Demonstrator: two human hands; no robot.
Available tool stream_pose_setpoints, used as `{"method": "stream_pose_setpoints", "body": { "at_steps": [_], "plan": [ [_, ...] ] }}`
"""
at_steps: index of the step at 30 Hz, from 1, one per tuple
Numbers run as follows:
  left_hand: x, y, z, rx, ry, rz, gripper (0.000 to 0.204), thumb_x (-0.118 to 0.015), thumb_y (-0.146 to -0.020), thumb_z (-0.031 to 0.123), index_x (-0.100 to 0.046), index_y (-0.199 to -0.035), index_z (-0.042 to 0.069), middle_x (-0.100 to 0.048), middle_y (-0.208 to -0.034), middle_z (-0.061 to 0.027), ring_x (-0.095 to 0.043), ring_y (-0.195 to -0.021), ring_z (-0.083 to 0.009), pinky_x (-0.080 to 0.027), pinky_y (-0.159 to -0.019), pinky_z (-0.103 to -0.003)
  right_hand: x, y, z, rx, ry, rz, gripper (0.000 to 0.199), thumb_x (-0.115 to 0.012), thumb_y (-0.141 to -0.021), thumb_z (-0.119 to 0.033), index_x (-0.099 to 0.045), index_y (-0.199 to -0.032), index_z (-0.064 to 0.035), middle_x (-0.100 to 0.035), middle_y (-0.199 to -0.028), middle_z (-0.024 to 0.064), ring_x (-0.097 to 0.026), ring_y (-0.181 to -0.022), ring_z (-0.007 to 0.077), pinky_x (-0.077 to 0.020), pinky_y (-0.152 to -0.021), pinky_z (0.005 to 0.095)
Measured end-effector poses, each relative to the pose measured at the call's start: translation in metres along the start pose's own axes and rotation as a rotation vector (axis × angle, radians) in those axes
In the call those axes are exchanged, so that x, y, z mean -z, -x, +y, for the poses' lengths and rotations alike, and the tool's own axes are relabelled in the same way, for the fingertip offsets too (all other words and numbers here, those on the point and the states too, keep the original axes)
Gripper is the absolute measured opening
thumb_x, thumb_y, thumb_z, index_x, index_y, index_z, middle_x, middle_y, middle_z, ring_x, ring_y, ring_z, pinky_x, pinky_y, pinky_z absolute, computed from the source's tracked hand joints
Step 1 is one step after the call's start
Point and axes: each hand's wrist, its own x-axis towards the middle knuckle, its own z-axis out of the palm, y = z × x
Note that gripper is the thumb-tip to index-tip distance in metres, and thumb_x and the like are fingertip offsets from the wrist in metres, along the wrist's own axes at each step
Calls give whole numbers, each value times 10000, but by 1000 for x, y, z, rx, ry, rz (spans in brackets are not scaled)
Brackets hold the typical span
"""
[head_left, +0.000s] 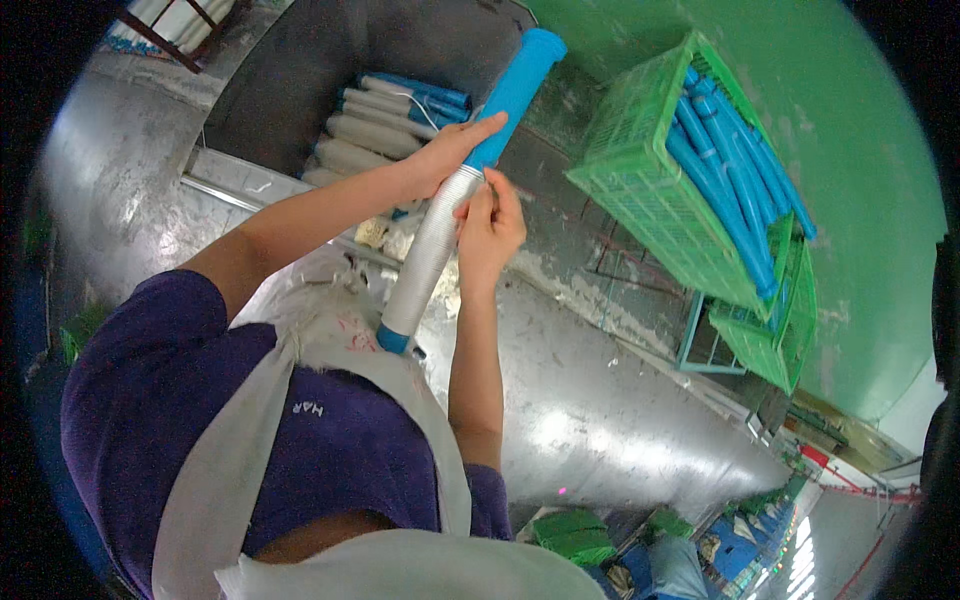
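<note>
A long blue yarn bobbin (pixel 433 243) runs diagonally in front of my chest. Pale silvery yarn is wound round its lower length; the upper part is bare blue with a flared rim, and a short blue end shows at the bottom. My left hand (pixel 446 157) is closed round it where the bare blue meets the yarn, thumb stretched along the tube. Beside the upper edge of the winding, my right hand (pixel 490 228) has curled fingers, with thumb and forefinger pinched together against the bobbin. Whatever lies between those fingertips is too fine to make out.
Several wound and blue bobbins (pixel 375 130) lie in a grey metal bin (pixel 270 90) beyond my left arm. To the right, a green plastic crate (pixel 640 190) full of blue tubes (pixel 735 170) stands tilted above another green crate (pixel 770 345). A metal ledge (pixel 225 190) edges the bin.
</note>
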Motion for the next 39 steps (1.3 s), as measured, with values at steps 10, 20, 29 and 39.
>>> {"method": "stream_pose_setpoints", "body": {
  "at_steps": [10, 20, 29, 39],
  "plan": [
    [-5, 102, -41, 80, 9, -28, 460, -588, -828, 526, -555, -918, 77, -578, -688, -31, -544, -558, -112, -452, -502, -253, 48, 195, -25, -276, 148, -89, 188, -556, -899, -103, -629, -1052, -20, -589, -744, 32, -503, -644, 52, -426, -565, 229],
    [12, 118, -41, 14, 106, 256, 369, -706, -779, 272, -521, -1018, 60, -604, -815, -84, -610, -628, -192, -527, -527, -364, 78, 253, -27, -323, 108, -217, 203, -515, -917, -64, -619, -1086, -25, -552, -664, -15, -459, -558, 39, -388, -502, 189],
    [-38, 116, -85, -490, -845, -536, 659, -721, -745, 309, -417, -1270, 53, -626, -926, -116, -623, -814, -175, -502, -717, -332, 150, 146, -114, 718, 1079, -189, 366, -578, -796, -19, -556, -1160, -29, -582, -772, 78, -547, -685, 172, -456, -596, 278],
    [-42, 113, -169, -408, -1229, -1102, 780, -704, -717, 299, -313, -1365, 110, -562, -1122, -184, -576, -988, -324, -454, -818, -424, 244, 175, -138, 434, 2029, -544, 309, -659, -689, -105, -543, -968, -41, -528, -783, 68, -537, -770, 218, -433, -672, 341]
  ]
}}
